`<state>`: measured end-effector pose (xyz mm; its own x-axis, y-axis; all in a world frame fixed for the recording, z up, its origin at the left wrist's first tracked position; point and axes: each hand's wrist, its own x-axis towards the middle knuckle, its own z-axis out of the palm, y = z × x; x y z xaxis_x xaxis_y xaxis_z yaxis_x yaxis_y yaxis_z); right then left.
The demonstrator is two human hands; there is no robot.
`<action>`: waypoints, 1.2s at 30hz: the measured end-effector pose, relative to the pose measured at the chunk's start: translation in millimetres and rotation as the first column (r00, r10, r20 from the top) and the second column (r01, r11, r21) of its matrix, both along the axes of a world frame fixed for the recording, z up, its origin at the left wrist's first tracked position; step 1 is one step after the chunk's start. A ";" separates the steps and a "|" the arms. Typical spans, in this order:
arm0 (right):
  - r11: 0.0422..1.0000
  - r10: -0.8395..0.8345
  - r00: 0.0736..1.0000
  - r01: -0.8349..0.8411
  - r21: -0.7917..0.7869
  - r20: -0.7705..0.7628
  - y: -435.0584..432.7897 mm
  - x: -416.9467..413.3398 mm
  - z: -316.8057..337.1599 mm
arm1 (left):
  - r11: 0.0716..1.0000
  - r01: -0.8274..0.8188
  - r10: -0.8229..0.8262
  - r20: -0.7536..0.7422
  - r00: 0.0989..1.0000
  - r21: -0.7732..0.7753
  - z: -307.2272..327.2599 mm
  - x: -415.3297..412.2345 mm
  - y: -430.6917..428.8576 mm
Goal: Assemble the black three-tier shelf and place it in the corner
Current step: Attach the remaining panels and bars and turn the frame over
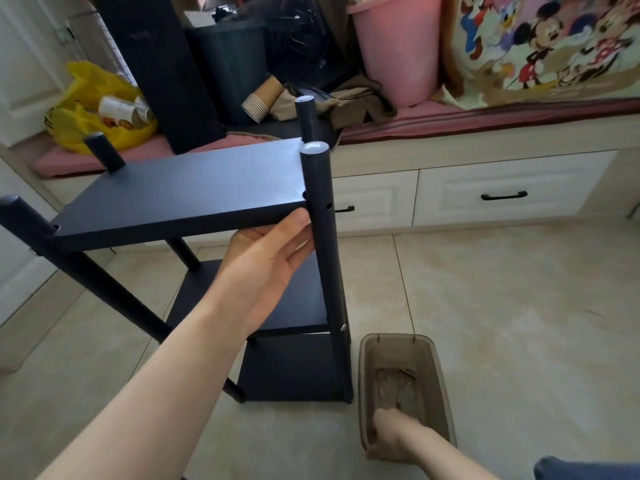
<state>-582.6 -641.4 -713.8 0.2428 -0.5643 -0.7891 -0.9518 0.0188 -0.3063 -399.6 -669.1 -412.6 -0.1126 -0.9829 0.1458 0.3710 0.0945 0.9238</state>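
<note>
The black three-tier shelf stands on the tiled floor in front of me, its round posts rising above the top board. My left hand reaches under the top board's near right corner, thumb against the board edge, fingers beside the near right post. That post shows two empty screw holes at board height. My right hand is down inside a small brown plastic bin on the floor right of the shelf. Its fingers are hidden in the bin. Metal hardware lies at the bin's bottom.
A window bench with a pink cushion and white drawers runs behind the shelf. On it sit a yellow bag, a tall black box, paper cups and a pink bucket. Open tile floor lies to the right.
</note>
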 end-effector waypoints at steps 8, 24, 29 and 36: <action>0.997 -0.069 0.996 0.070 -0.011 0.052 -12.1 -8.2 0.9 | 1.000 -0.026 0.026 0.004 1.000 0.008 0.0 -1.4 1.5; 0.950 -0.245 0.967 0.255 -0.181 0.074 -50.4 -21.5 -59.1 | 0.999 -0.015 0.017 -0.044 0.999 0.039 0.7 -4.2 7.8; 0.935 -0.273 0.958 0.285 -0.210 0.088 -60.6 -22.7 -71.9 | 0.998 -0.012 0.017 -0.068 0.998 0.061 -0.6 -3.3 7.7; 0.934 -0.100 0.995 0.088 -0.346 -0.018 -58.1 -24.4 -86.2 | 0.996 0.017 -0.009 -0.088 0.996 0.087 -3.5 -1.7 7.5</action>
